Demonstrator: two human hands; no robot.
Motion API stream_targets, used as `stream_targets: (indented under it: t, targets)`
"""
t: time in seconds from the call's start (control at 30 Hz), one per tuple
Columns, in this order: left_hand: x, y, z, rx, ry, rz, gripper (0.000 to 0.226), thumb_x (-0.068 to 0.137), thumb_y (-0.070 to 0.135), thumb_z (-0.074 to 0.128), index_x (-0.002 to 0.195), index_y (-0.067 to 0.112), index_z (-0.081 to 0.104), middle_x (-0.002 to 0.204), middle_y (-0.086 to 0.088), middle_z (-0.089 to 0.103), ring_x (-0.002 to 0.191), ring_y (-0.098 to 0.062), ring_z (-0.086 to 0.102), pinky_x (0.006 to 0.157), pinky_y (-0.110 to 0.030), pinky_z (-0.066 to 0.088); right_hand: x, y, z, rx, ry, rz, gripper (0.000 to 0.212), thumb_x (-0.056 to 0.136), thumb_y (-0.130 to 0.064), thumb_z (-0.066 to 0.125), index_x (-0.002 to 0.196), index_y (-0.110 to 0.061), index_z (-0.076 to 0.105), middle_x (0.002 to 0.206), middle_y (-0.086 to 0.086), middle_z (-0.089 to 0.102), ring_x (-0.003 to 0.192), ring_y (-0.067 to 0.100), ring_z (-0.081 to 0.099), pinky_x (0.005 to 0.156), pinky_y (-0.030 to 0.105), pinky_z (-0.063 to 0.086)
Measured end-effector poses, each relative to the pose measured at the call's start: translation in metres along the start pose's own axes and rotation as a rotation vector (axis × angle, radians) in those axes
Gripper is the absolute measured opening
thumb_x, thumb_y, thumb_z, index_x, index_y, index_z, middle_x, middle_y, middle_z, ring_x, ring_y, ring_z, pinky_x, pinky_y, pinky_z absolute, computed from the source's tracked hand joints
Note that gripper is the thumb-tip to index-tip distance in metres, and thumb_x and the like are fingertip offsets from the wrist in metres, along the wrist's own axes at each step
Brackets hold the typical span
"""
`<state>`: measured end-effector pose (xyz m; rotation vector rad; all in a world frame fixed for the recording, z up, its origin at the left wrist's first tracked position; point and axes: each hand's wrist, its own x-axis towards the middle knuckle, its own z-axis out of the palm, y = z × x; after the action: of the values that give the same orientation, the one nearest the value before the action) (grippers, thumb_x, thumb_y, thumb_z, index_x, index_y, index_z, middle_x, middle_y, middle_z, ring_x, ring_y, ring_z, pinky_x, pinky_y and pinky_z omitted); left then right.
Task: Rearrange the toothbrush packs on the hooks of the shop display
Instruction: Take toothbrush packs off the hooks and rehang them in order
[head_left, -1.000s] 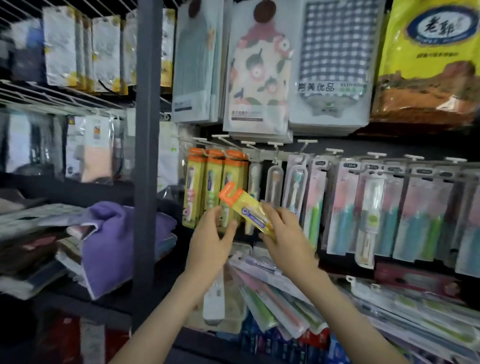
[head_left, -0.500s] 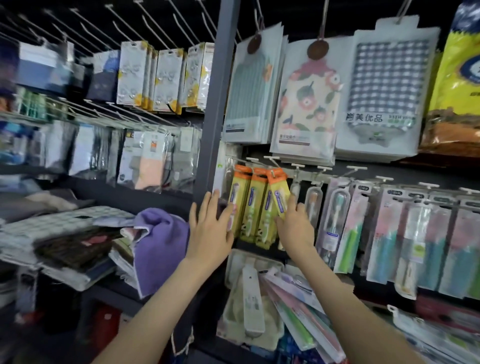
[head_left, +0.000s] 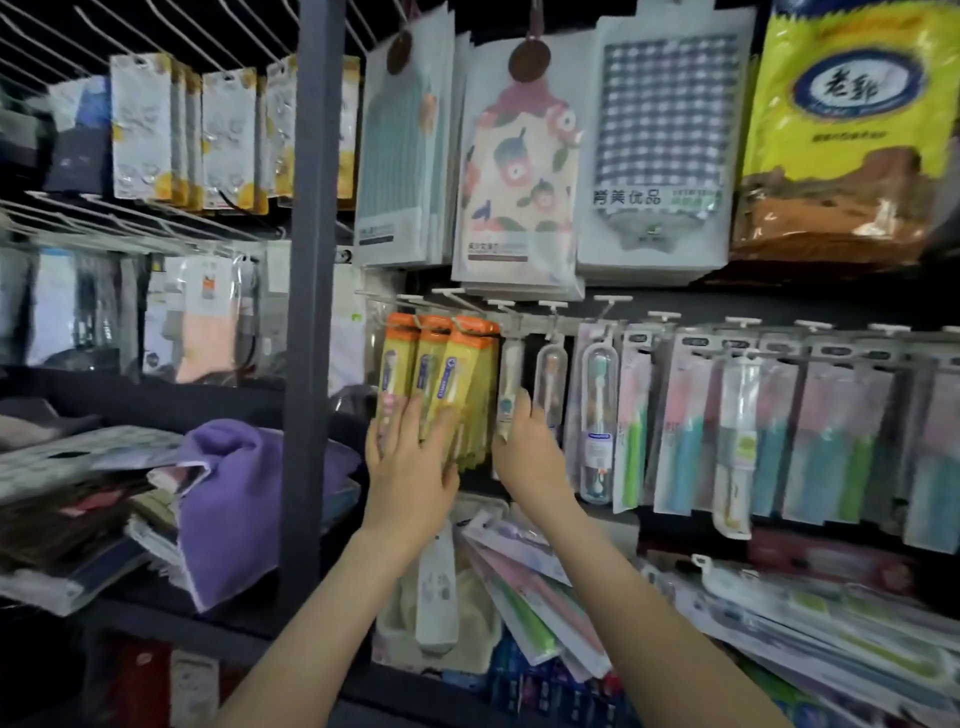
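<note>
The left hand (head_left: 410, 467) lies flat, grip wide, covering the bottoms of the yellow toothbrush packs (head_left: 447, 374). The right hand (head_left: 524, 447) pinches a white pack (head_left: 509, 384); its fingertips are hidden.

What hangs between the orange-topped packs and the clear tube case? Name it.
In the head view, one slim white pack hangs between the orange-topped packs and the clear tube case; the right hand touches it.

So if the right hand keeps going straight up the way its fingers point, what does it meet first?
Probably the white toothbrush pack its fingertips already touch, then that pack's hook above; depth is unclear.
</note>
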<state>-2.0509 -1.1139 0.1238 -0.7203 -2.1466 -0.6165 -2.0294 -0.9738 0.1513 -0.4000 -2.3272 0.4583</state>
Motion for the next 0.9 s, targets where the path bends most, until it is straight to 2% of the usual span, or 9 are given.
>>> stream_targets:
  t: [0.13, 0.23, 0.33, 0.4, 0.5, 0.63, 0.73, 0.8, 0.9]
  targets:
    - [-0.002, 0.051, 0.023, -0.1, -0.073, 0.02, 0.064, 0.092, 0.027, 0.056, 0.148, 0.024, 0.026, 0.156, -0.008, 0.018, 0.144, -0.026, 0.015, 0.115, -0.047, 0.01, -0.022, 0.051, -0.035, 0.072, 0.07, -0.008, 0.061, 0.095, -0.011, 0.044, 0.148, -0.011, 0.014, 0.147, 0.009, 0.029, 0.12, 0.029, 0.045, 0.079, 0.037, 0.047]
    - [-0.004, 0.106, 0.044, -0.207, -0.101, 0.036, 0.062, 0.094, 0.032, 0.052, 0.149, 0.027, 0.022, 0.156, -0.004, 0.019, 0.143, -0.025, 0.019, 0.116, -0.046, 0.015, -0.038, 0.099, -0.068, 0.14, 0.12, 0.008, 0.06, 0.097, -0.015, 0.044, 0.149, -0.014, 0.015, 0.149, 0.006, 0.027, 0.122, 0.027, 0.045, 0.088, 0.036, 0.046]
    - [-0.007, 0.168, 0.068, -0.31, -0.136, 0.077, 0.062, 0.095, 0.033, 0.051, 0.149, 0.028, 0.022, 0.154, -0.003, 0.025, 0.141, -0.024, 0.022, 0.115, -0.045, 0.019, -0.051, 0.152, -0.106, 0.168, 0.2, 0.066, 0.057, 0.097, -0.016, 0.048, 0.147, -0.017, 0.021, 0.142, 0.007, 0.037, 0.107, 0.019, 0.053, 0.078, 0.026, 0.046]
    - [-0.01, 0.21, 0.082, -0.396, -0.142, 0.106, 0.061, 0.095, 0.031, 0.051, 0.149, 0.028, 0.023, 0.152, -0.005, 0.028, 0.14, -0.025, 0.025, 0.115, -0.045, 0.021, -0.058, 0.188, -0.131, 0.152, 0.246, 0.121, 0.054, 0.096, -0.018, 0.05, 0.145, -0.016, 0.028, 0.137, 0.008, 0.042, 0.096, 0.016, 0.054, 0.072, 0.025, 0.045]
    - [-0.013, 0.266, 0.104, -0.455, -0.116, 0.124, 0.06, 0.094, 0.029, 0.052, 0.149, 0.025, 0.026, 0.149, -0.009, 0.034, 0.136, -0.027, 0.032, 0.112, -0.04, 0.028, -0.07, 0.24, -0.168, 0.128, 0.3, 0.198, 0.05, 0.094, -0.016, 0.053, 0.14, -0.014, 0.034, 0.132, 0.007, 0.046, 0.098, 0.018, 0.056, 0.075, 0.024, 0.042]
    - [-0.004, 0.312, 0.135, -0.454, -0.082, 0.006, 0.066, 0.091, 0.026, 0.058, 0.148, 0.021, 0.026, 0.141, -0.016, 0.039, 0.126, -0.033, 0.041, 0.101, -0.042, 0.041, -0.087, 0.305, -0.205, 0.087, 0.285, 0.305, 0.047, 0.094, -0.017, 0.054, 0.138, -0.015, 0.038, 0.126, 0.003, 0.048, 0.075, 0.003, 0.052, 0.066, 0.019, 0.041]
    - [0.007, 0.326, 0.154, -0.442, -0.07, -0.127, 0.081, 0.088, 0.03, 0.063, 0.15, 0.014, 0.014, 0.134, -0.019, 0.041, 0.119, -0.033, 0.042, 0.093, -0.041, 0.042, -0.09, 0.342, -0.218, 0.092, 0.257, 0.334, 0.042, 0.094, -0.017, 0.055, 0.134, -0.014, 0.042, 0.122, 0.006, 0.05, 0.083, 0.013, 0.056, 0.068, 0.028, 0.048]
    - [0.014, 0.33, 0.161, -0.451, -0.063, -0.217, 0.085, 0.087, 0.031, 0.065, 0.149, 0.008, 0.012, 0.132, -0.021, 0.043, 0.118, -0.033, 0.043, 0.092, -0.041, 0.043, -0.085, 0.357, -0.22, 0.109, 0.224, 0.337, 0.04, 0.094, -0.019, 0.054, 0.132, -0.015, 0.043, 0.118, 0.003, 0.05, 0.084, 0.013, 0.056, 0.069, 0.028, 0.048]
    - [0.022, 0.331, 0.168, -0.492, -0.072, -0.31, 0.067, 0.087, 0.027, 0.064, 0.138, -0.001, 0.029, 0.12, -0.022, 0.052, 0.109, -0.037, 0.052, 0.082, -0.043, 0.047, -0.072, 0.366, -0.216, 0.142, 0.176, 0.32, 0.038, 0.094, -0.019, 0.054, 0.131, -0.014, 0.045, 0.115, 0.002, 0.051, 0.082, 0.012, 0.056, 0.067, 0.023, 0.044]
